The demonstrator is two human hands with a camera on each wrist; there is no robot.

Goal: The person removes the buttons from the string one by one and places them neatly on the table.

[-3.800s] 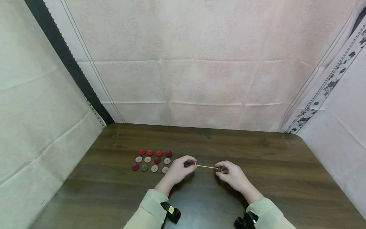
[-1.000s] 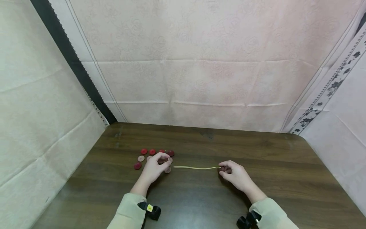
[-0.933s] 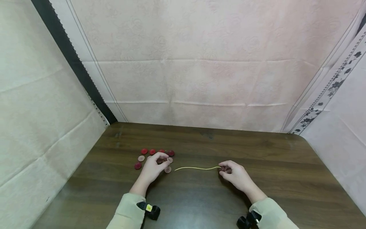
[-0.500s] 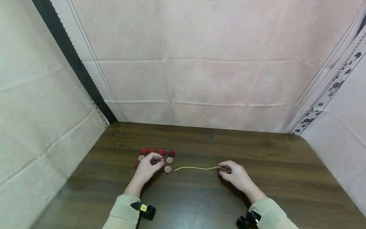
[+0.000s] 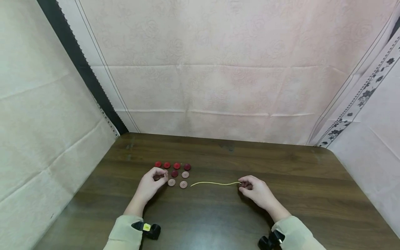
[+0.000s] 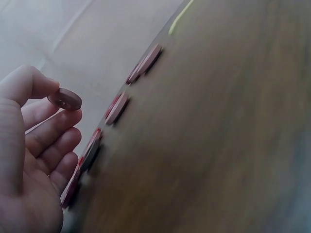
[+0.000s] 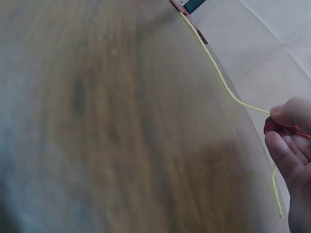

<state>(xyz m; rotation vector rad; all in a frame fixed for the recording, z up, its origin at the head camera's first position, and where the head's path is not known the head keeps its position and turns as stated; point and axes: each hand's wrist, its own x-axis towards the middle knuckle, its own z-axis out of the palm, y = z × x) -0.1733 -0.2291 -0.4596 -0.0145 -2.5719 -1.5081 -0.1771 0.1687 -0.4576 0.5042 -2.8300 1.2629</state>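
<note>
In the left wrist view my left hand (image 6: 36,141) pinches a brownish-pink button (image 6: 67,99) between thumb and index finger, above the table. The head view has the same hand (image 5: 150,185) at the left side of the button rows, hiding some of them. My right hand (image 7: 296,141) pinches dark and red buttons (image 7: 272,125) in the right wrist view; a yellow cord (image 7: 221,77) runs out from them. Leftward from that hand (image 5: 254,191) the cord (image 5: 215,183) lies slightly curved, its free end near a pink button (image 5: 183,184).
Red buttons (image 5: 167,165) form the back row on the brown wooden table (image 5: 281,163). A maroon button (image 5: 174,173) and pink buttons (image 5: 171,182) lie in front of them. A dark button (image 6: 91,158) shows in the left wrist view. Pale cloth (image 5: 200,90) hangs behind.
My left hand has let go of the cord's left end and moved left over the buttons, now with a button in its fingers. The cord has slackened; my right hand has hardly moved.
</note>
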